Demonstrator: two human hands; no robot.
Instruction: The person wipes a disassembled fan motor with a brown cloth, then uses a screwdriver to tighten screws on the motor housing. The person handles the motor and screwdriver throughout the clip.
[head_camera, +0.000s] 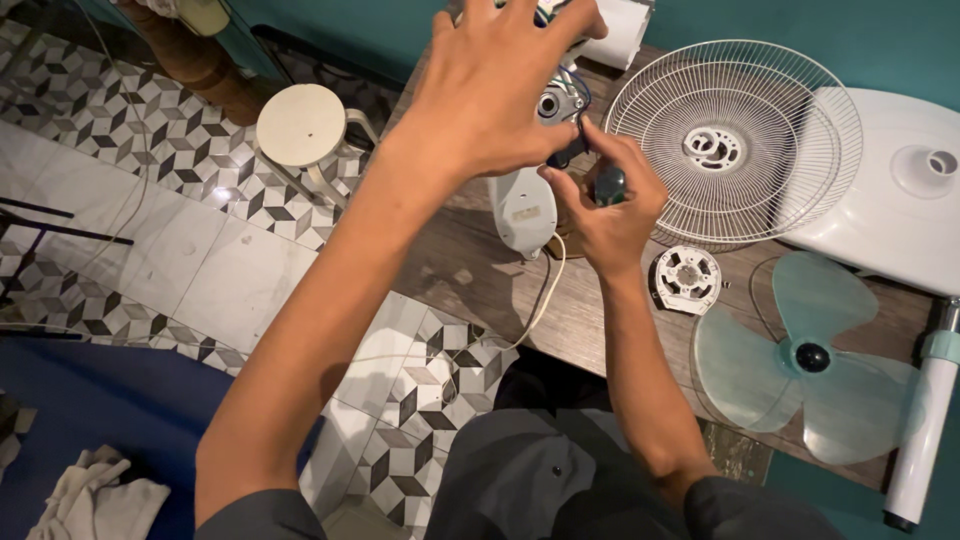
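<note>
1. Fan motor housing, white with a grey metal motor part at its top, stands on the wooden surface near the top centre of the frame, partly hidden behind both hands.
2. Left hand reaches over the top of the housing with fingers spread; its thumb and forefinger close on a small dark part at the motor.
3. Right hand sits just right of the housing, curled around a dark green screwdriver handle, thumb pressed toward the same small part.
4. White cord runs from the bottom of the housing down off the surface edge.
5. Wire fan guard lies flat in the upper right, overlapping the white round base at the right edge.
6. Small white round cap lies just below the guard.
7. Pale green three-blade propeller lies at lower right, beside a white pole.
8. White round stool stands on the patterned tile floor, upper left.
</note>
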